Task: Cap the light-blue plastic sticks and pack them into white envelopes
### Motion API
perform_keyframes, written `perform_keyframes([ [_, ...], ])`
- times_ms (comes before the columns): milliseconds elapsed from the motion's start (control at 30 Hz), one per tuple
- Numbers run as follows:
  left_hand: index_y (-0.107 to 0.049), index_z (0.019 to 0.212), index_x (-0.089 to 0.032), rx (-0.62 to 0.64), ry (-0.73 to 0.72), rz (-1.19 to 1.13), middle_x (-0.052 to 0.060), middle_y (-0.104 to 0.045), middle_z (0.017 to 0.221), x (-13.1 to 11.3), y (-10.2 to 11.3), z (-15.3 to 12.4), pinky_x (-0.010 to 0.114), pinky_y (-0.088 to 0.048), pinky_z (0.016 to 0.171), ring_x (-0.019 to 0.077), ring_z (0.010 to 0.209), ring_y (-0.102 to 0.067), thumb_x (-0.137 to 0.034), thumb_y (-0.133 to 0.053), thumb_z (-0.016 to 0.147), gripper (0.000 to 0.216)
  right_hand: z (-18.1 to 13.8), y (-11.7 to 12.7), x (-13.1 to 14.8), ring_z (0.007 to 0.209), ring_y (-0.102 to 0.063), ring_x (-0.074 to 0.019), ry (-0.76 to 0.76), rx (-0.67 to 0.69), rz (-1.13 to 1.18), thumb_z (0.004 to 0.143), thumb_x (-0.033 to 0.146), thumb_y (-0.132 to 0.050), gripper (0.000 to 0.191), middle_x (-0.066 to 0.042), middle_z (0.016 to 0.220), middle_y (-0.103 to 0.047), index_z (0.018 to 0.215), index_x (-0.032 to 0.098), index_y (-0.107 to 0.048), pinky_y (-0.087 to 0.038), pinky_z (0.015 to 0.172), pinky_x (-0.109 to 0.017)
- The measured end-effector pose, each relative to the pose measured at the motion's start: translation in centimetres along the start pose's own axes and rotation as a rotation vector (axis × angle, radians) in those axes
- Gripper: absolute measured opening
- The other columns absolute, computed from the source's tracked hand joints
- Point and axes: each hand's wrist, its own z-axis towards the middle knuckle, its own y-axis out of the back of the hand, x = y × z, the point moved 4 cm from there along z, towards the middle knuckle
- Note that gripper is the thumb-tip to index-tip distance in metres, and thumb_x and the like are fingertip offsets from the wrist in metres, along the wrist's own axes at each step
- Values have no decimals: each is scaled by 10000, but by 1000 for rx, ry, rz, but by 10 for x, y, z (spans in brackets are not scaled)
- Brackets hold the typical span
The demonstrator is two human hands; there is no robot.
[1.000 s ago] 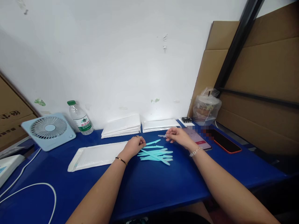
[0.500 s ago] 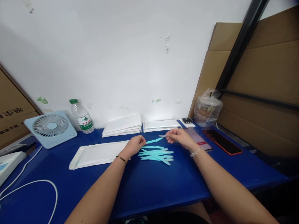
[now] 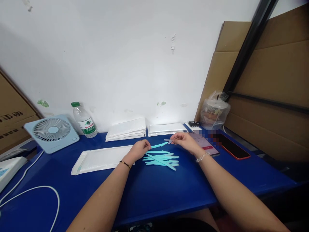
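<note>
My left hand (image 3: 140, 149) pinches the handle end of a turquoise eyebrow razor (image 3: 159, 146), its blade end pointing right. Between the fingertips of my right hand (image 3: 183, 141) is a small clear blade cap (image 3: 170, 141), just beside the razor's tip; whether the two touch I cannot tell. Below both hands lies a crossed pile of turquoise eyebrow razors (image 3: 160, 159), several with pale clear ends. A white padded envelope (image 3: 101, 158) lies flat under and left of my left wrist.
Stacked white envelopes (image 3: 126, 129) and a second white stack (image 3: 166, 129) stand against the wall. A blue fan (image 3: 54, 133), a water bottle (image 3: 85, 120) and a white cable (image 3: 56, 196) are on the left. Phones (image 3: 233, 147) and a bagged cup (image 3: 214, 111) sit right.
The clear cap in my right fingers has turned slightly near the razor's tip. My left hand and the pile have stayed in place.
</note>
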Motion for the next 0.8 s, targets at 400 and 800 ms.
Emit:
perform_keyframes([
  [400, -595, 813, -175, 40, -32, -19, -4, -577, 689, -4, -3, 1, 224, -355, 533, 124, 602, -498, -346, -510, 791, 193, -1, -20, -9, 753, -660, -181, -22, 191, 33, 702, 397, -707, 356, -73, 761, -706, 926, 122, -672, -508, 730, -324],
  [800, -674, 769, -226, -3, -168, 315, 25, -647, 865, -22, -4, -4, 281, -385, 736, 202, 875, -556, -310, -624, 745, 101, 15, -14, -17, 902, -545, -214, 264, -22, -936, 858, 195, -502, 161, -90, 911, -618, 867, 184, -662, -421, 799, -317],
])
